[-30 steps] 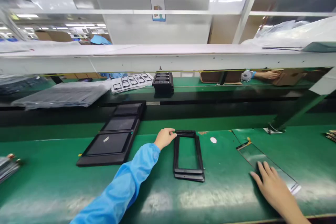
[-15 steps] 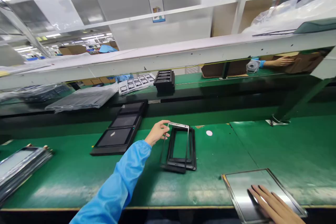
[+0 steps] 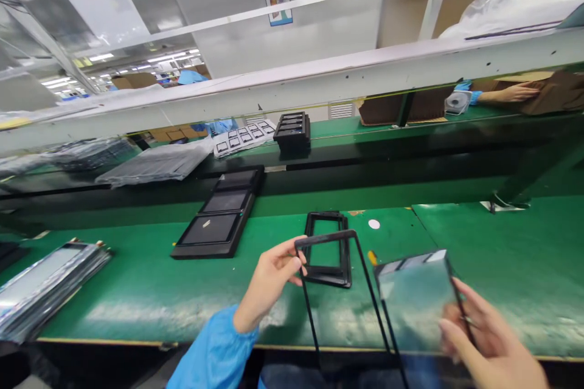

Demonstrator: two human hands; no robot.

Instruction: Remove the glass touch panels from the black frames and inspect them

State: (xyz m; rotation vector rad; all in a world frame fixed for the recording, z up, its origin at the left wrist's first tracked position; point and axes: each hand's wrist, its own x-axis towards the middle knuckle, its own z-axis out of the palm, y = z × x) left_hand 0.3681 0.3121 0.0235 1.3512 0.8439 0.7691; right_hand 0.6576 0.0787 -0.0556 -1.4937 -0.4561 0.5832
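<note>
My left hand (image 3: 274,276) pinches a thin black rectangular frame (image 3: 326,236) by its upper left corner and holds it upright near the bench's front edge. A glass touch panel (image 3: 413,298) with dark borders and a small yellow tab is in my right hand (image 3: 493,334), gripped along its right side and tilted. Panel and frame are close beside each other; whether they touch I cannot tell. Behind the held frame, more black frames (image 3: 344,255) lie stacked on the green bench.
A black tray (image 3: 203,252) with dark panels lies left of centre. Stacked glass panels (image 3: 50,279) lie at far left. On the raised shelf are a black stack of trays (image 3: 292,134) and a plastic-wrapped stack (image 3: 157,161). Another person's hand (image 3: 517,93) touches a cardboard box (image 3: 556,91).
My left hand has brought the frame off the stack, toward me and to the right. My right hand, earlier flat on the panel on the bench, has lifted it beside the frame.
</note>
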